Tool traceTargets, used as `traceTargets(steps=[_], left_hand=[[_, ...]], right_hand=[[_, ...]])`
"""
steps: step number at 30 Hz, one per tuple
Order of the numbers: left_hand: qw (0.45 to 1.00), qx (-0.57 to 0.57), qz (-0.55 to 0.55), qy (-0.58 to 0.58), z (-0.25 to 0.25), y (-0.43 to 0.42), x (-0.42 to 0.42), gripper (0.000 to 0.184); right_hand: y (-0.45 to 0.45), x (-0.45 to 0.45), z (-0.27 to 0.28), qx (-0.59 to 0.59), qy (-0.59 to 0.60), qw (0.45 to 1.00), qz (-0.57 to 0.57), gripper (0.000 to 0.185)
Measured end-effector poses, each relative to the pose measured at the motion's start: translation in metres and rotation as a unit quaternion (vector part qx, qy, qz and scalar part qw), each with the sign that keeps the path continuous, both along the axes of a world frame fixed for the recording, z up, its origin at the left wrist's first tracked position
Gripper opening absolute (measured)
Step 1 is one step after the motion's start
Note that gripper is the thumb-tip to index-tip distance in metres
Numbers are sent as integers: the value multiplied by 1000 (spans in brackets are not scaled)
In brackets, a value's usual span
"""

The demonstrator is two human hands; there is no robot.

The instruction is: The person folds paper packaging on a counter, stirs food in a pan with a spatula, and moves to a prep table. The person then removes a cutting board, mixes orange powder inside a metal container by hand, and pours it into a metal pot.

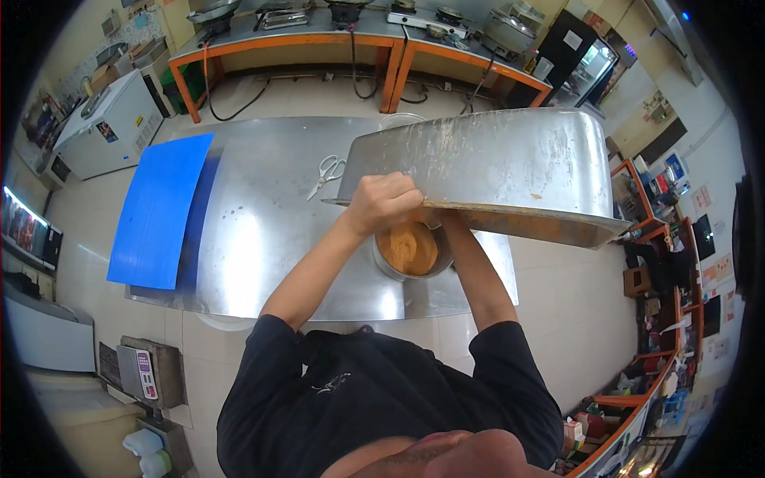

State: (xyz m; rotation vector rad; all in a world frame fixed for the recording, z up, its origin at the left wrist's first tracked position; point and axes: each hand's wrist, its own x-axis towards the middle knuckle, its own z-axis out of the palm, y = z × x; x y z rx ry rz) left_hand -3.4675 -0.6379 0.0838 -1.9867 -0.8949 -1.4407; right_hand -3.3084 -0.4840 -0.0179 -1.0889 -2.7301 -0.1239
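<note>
A large, deep metal pan (486,163) is tipped on its side above the table, its open side facing me. My left hand (386,202) is closed around the pan's rim near its left end. Below the rim stands a round metal pot (397,272) with orange-brown powder or paste (409,247) in it. My right forearm (482,275) reaches up past the pot to the pan's underside opening. The right hand itself is hidden behind the rim, so its fingers and anything in them do not show. White-handled scissors (326,176) lie left of the pan.
A blue board (162,211) covers the left end of the metal table (263,199). Behind the pan, a clear round container (402,120) partly shows. Benches with orange frames (295,40) carry stoves at the back. A scale (139,373) stands at lower left, cluttered shelves (677,319) at right.
</note>
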Motion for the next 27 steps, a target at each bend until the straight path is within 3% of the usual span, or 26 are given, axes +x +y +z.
traceTargets(steps=[5, 27], left_hand=[[999, -5, 22, -26, 0, 4, -2, 17], [1000, -6, -19, 9, -8, -3, 14, 20]], right_hand=[[-14, 0, -19, -5, 16, 1000, 1, 53], [11, 27, 15, 0, 59, 998, -34, 52]])
